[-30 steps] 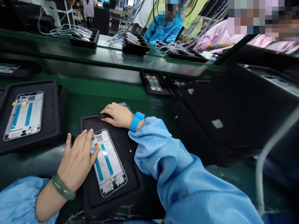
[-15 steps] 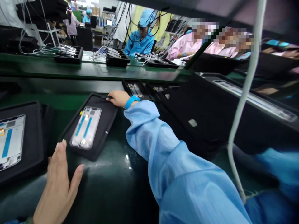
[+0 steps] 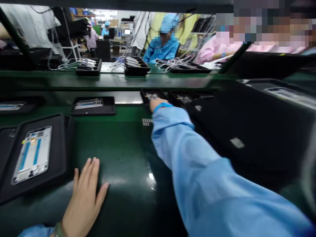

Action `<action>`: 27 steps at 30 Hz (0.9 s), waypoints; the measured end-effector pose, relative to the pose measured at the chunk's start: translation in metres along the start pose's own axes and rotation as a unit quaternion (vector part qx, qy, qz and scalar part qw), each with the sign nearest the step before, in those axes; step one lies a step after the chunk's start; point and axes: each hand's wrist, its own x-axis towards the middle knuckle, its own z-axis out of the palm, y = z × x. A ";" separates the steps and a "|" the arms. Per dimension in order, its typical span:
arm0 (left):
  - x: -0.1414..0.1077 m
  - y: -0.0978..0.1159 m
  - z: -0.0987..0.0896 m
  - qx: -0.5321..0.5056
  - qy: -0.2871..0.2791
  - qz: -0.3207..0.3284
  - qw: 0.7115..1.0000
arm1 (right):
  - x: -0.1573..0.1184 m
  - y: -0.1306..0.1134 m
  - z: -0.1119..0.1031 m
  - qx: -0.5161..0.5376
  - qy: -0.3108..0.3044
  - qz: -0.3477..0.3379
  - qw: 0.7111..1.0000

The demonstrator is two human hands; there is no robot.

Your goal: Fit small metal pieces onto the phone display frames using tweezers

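My left hand (image 3: 84, 197) rests near the green work surface (image 3: 116, 141), fingers spread, holding nothing. My right hand (image 3: 158, 103) reaches far forward to a small black tray (image 3: 144, 95) that has a phone frame (image 3: 152, 95) in it. Its fingers are mostly hidden behind the wrist and the blue band. Back left of centre lies another black tray (image 3: 108, 107) with a phone frame (image 3: 89, 103). Left of my left hand, a larger black tray (image 3: 58, 144) bears a silver phone frame (image 3: 40, 158) with two blue strips.
Black trays are stacked on the right, beside a blurred pale cable (image 3: 307, 171). Bundled white cables and black trays (image 3: 137, 69) line the shelf behind. Several people, one in blue (image 3: 161, 49), sit beyond it. Another black tray (image 3: 32, 107) lies back left.
The tray my right hand was touching now lies farther back, apart from that hand. My right hand has moved to a tray right of it. The view has turned left.
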 end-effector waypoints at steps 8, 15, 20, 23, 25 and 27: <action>0.006 0.013 0.002 0.028 -0.104 0.061 0.992 | -0.006 0.087 0.032 -0.137 -0.079 0.000 0.987; 0.008 0.012 0.001 0.030 -0.115 0.050 0.992 | -0.013 0.085 0.042 -0.184 -0.035 -0.065 0.980; 0.005 0.009 0.009 0.035 -0.087 0.061 0.994 | -0.017 0.076 0.032 -0.207 -0.046 -0.098 0.972; 0.002 0.005 0.015 0.034 -0.054 0.064 0.996 | -0.022 0.063 0.018 -0.213 -0.064 -0.118 0.968; 0.003 0.002 0.018 0.027 -0.040 0.065 0.997 | -0.025 0.051 0.008 -0.211 -0.070 -0.140 0.965; 0.004 -0.001 0.018 0.015 -0.042 0.064 0.997 | -0.032 0.036 -0.002 -0.206 -0.058 -0.165 0.963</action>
